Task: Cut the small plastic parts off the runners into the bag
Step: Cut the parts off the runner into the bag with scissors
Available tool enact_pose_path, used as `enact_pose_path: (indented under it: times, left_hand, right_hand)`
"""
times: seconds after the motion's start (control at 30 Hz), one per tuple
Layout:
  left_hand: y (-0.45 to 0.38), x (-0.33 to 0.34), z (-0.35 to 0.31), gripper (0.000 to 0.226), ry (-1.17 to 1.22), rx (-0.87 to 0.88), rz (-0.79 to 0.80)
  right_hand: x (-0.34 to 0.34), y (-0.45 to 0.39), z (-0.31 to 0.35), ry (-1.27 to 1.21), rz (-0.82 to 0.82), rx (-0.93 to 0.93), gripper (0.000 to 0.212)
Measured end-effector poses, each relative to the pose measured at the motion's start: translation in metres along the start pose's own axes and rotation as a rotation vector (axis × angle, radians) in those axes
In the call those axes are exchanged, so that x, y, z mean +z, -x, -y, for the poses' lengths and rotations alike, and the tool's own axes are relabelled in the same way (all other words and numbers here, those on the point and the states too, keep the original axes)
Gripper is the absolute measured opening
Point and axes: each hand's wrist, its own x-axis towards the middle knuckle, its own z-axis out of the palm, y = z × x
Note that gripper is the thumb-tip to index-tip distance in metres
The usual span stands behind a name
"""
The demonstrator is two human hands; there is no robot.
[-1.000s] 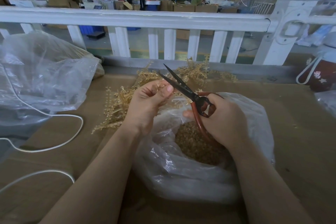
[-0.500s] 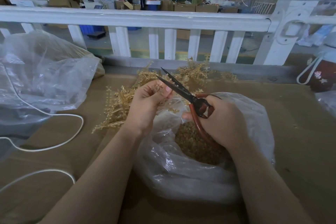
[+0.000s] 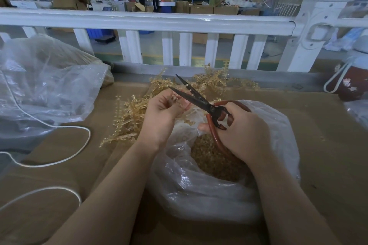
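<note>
Left hand [image 3: 161, 117] pinches runner [image 3: 175, 98]; right hand [image 3: 239, 127] grips open scissors [image 3: 191, 95]. Recommend cutting directly above bag [image 3: 199, 185].

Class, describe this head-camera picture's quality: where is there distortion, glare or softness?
Head view: wide-angle lens bows the white railing; glare glints on the clear bag below both hands; scissors are sharp, background workers soft; even light, faint shadows.

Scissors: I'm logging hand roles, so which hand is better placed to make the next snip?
The right hand. It already grips the scissors by their red handles, blades open at the runner pinched in the left hand, above the bag.
</note>
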Motion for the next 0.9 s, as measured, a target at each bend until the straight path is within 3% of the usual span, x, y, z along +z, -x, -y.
enact_pose_path:
  times: [0.17,0.43,0.9]
  left_hand:
    - [-0.0003,0.0011,-0.0003,0.011,-0.015,0.014,0.015]
    - [0.0014,0.0037,-0.0022,0.009,0.004,0.017,0.002]
    - [0.0005,0.0041,-0.0023,0.014,0.029,0.031,-0.020]
  right_hand:
    - [0.0007,-0.0002,-0.0009,0.003,0.003,-0.010,0.070]
    - [0.0027,0.0006,-0.0007,0.014,-0.042,-0.025,0.061]
    - [0.0038,-0.0005,-0.0032,0.012,-0.022,-0.010,0.081]
